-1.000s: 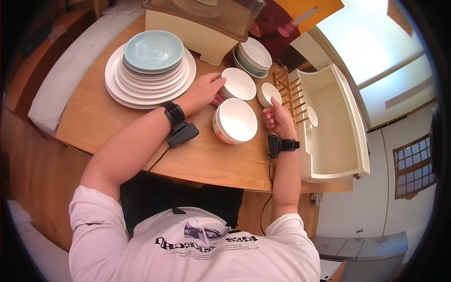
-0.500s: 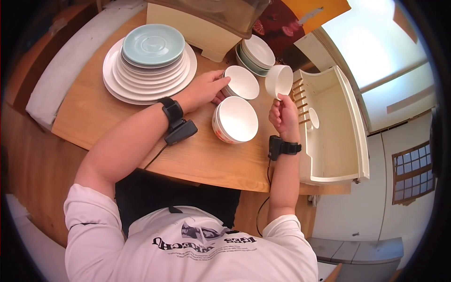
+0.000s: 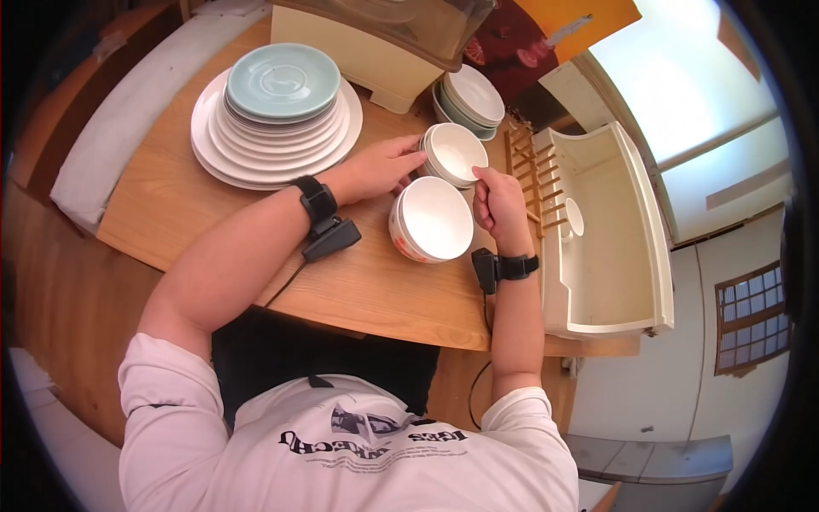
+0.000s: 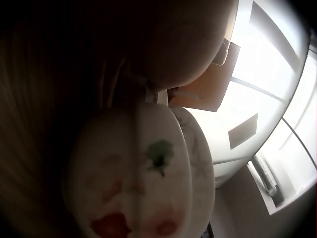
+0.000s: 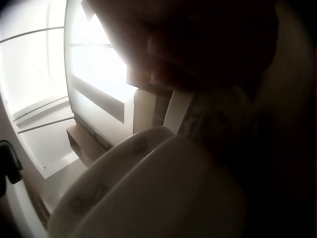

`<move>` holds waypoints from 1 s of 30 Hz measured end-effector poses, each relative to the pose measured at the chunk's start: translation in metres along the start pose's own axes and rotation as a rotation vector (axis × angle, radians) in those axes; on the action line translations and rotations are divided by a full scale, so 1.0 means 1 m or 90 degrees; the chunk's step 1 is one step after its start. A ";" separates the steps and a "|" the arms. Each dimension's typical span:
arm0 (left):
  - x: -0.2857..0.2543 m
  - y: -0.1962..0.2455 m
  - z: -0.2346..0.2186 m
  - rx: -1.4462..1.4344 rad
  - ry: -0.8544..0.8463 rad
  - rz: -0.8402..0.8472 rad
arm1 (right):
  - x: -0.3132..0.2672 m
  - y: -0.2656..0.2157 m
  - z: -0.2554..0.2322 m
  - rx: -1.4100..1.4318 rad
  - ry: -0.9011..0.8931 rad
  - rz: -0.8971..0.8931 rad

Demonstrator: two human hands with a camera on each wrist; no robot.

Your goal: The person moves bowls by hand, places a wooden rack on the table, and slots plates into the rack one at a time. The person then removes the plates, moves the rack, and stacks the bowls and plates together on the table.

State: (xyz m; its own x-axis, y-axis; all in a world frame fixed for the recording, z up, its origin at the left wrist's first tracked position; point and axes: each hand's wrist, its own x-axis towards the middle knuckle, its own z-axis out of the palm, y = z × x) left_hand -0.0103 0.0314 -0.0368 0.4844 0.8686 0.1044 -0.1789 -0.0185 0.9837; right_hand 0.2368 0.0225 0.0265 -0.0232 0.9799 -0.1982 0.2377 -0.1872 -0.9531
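My left hand grips the left side of a stack of white bowls, its thumb at the rim. My right hand pinches the right rim of a small white bowl, which sits at the top of that stack. Just nearer to me stands another pair of nested white bowls with red patterns outside. In the left wrist view, a bowl with green and red flower marks shows below the dark hand. White bowl sides fill the lower part of the right wrist view.
On the left a pale blue saucer tops a stack of white plates. More bowls stand at the back beside a cream box. To the right are a wooden peg rack and a cream rack tray with a small white cup.
My right hand lifted the small bowl from the table by the peg rack and brought it left onto the stack at my left hand. The left hand has stayed at the stack.
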 end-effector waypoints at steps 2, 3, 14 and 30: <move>0.000 0.000 0.000 0.013 0.003 -0.005 | 0.001 0.002 0.001 0.003 -0.008 -0.009; 0.000 0.000 0.000 0.020 0.004 -0.007 | 0.000 0.001 0.002 -0.006 -0.002 -0.010; 0.000 0.002 -0.001 0.002 -0.001 -0.009 | -0.021 0.000 -0.015 -0.234 -0.259 0.026; 0.000 -0.001 0.000 0.017 0.018 0.000 | -0.028 -0.009 -0.040 0.136 -0.046 -0.119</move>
State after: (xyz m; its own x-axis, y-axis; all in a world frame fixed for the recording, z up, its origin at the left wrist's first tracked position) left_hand -0.0102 0.0320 -0.0377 0.4592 0.8826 0.1012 -0.1567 -0.0316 0.9871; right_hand 0.2746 -0.0006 0.0497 -0.1188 0.9926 -0.0234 0.0137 -0.0219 -0.9997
